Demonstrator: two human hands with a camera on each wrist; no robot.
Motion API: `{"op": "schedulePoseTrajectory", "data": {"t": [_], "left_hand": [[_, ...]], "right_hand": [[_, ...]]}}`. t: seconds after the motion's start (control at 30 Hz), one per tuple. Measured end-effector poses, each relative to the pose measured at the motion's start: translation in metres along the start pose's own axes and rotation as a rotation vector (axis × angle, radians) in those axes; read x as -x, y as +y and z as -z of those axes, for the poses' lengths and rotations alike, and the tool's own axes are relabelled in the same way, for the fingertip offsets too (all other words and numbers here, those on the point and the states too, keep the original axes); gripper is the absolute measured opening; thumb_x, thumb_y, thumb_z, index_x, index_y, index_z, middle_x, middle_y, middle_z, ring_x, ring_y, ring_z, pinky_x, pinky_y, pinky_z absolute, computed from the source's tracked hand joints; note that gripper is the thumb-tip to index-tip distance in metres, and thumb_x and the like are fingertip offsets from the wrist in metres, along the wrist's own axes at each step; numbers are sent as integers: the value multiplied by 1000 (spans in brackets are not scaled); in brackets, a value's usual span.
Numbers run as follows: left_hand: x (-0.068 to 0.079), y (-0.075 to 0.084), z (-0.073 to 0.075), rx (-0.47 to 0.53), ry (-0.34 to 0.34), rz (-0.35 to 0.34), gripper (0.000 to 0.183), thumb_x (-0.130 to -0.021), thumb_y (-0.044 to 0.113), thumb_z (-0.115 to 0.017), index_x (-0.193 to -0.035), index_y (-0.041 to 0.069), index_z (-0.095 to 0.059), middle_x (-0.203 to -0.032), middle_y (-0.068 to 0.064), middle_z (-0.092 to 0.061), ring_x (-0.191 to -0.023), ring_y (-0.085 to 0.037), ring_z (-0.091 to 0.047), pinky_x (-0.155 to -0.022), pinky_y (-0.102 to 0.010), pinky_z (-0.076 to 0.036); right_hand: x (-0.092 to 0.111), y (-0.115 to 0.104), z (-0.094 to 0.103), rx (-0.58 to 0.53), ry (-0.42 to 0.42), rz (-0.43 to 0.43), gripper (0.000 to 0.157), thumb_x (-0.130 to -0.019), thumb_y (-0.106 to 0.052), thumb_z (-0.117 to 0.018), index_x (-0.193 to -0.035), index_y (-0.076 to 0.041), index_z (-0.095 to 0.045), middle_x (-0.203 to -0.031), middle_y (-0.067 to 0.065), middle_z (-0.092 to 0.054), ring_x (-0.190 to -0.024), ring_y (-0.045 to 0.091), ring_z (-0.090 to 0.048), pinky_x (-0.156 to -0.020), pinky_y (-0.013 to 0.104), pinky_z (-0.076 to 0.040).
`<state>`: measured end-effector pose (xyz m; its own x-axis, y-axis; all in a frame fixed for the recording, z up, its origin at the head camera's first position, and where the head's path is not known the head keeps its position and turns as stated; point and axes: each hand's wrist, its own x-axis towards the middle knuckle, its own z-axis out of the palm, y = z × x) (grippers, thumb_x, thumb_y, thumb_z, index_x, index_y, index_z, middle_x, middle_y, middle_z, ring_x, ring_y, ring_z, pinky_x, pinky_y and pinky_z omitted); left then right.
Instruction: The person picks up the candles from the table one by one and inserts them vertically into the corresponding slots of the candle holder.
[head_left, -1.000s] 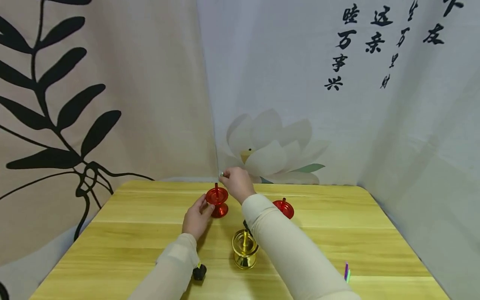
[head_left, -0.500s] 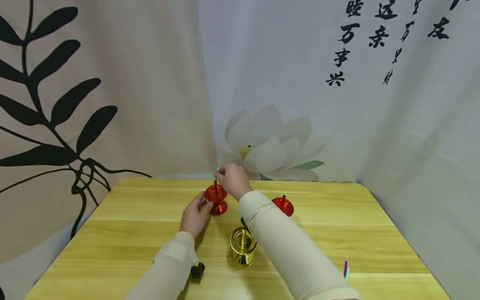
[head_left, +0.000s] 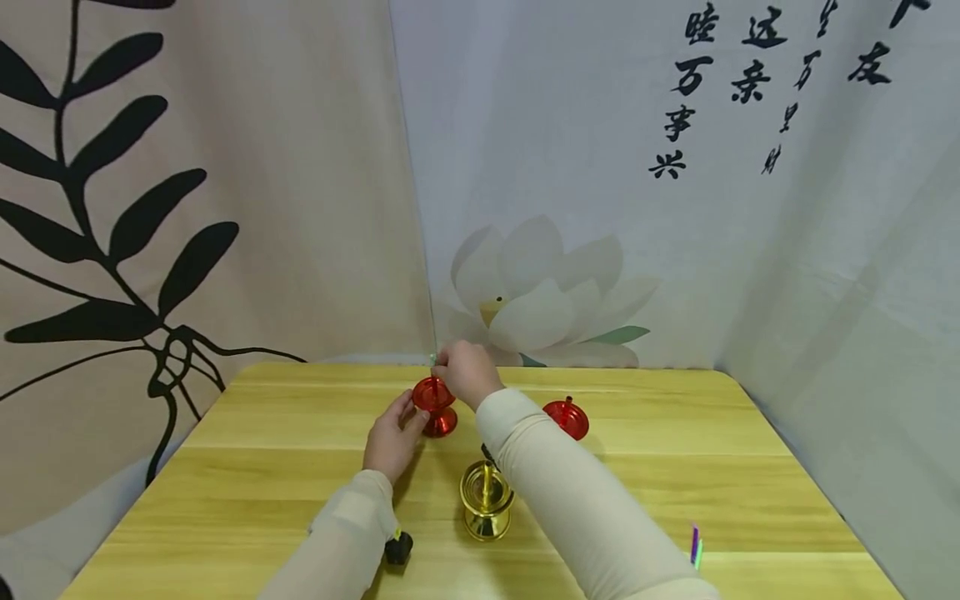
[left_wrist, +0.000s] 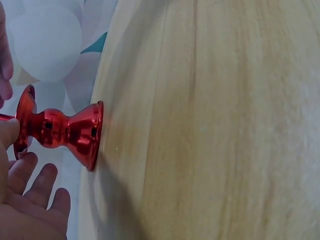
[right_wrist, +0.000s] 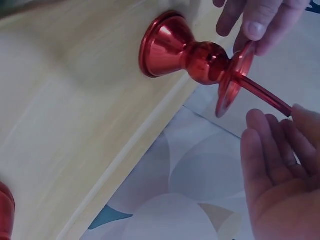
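Observation:
Near the table's back edge stands a red metal candle holder with a flared base, a dish and a thin upright tube. My left hand pinches the dish's rim between thumb and fingers; the other fingers spread loosely in the left wrist view. Over the tube my right hand pinches a small pale-green piece, mostly hidden by the fingers, so its kind cannot be told. In the right wrist view the thumb meets the top of the tube.
A gold candle holder stands nearer, between my forearms. Another red holder is partly behind my right sleeve. Purple and green sticks show at the right front. A printed curtain hangs behind the table's back edge.
My right hand has moved slightly left and down, bringing the pale-green piece from above the tube to its top. My left hand keeps its grip on the dish.

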<state>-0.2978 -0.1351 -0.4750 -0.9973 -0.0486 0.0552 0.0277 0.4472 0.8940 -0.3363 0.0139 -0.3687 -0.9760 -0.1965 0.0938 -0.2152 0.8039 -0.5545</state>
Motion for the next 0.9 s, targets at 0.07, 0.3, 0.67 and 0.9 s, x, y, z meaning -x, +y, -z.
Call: {"op": "schedulePoseTrajectory", "data": {"t": [0.07, 0.3, 0.67, 0.9], "left_hand": [[1, 0, 0, -2, 6, -1, 62, -101, 29, -61, -155, 9, -38, -147, -14, -53, -135, -35, -50, -113, -54, -37], [6, 2, -2, 67, 8, -26, 65, -101, 25, -63, -156, 6, -34, -151, -18, -47, -135, -37, -49, -111, -51, -40], [22, 2, -4, 145, -2, -36, 70, -101, 26, -63, -157, 3, -27, -154, -18, -42, -137, -38, -47, -110, -52, -41], [39, 4, 0, 211, -19, -64, 69, -102, 29, -61, -156, 0, -29, -154, -19, -42, -138, -35, -46, -113, -49, -38]], "right_hand": [[2, 2, 0, 12, -16, 3, 19, -96, -22, -70, -106, -8, -78, -98, 2, -74, -90, 18, -67, -77, 27, -58], [15, 12, 20, -22, -12, 26, 26, -96, -24, -70, -114, -7, -75, -110, 7, -74, -102, 23, -69, -87, 38, -57], [59, 38, 71, -102, 22, 45, 32, -96, -31, -70, -117, -7, -72, -111, 5, -71, -105, 23, -66, -90, 41, -55], [102, 62, 96, -89, 39, 6, 32, -94, -30, -72, -117, -9, -71, -107, 1, -71, -100, 21, -66, -89, 44, -55]]}}
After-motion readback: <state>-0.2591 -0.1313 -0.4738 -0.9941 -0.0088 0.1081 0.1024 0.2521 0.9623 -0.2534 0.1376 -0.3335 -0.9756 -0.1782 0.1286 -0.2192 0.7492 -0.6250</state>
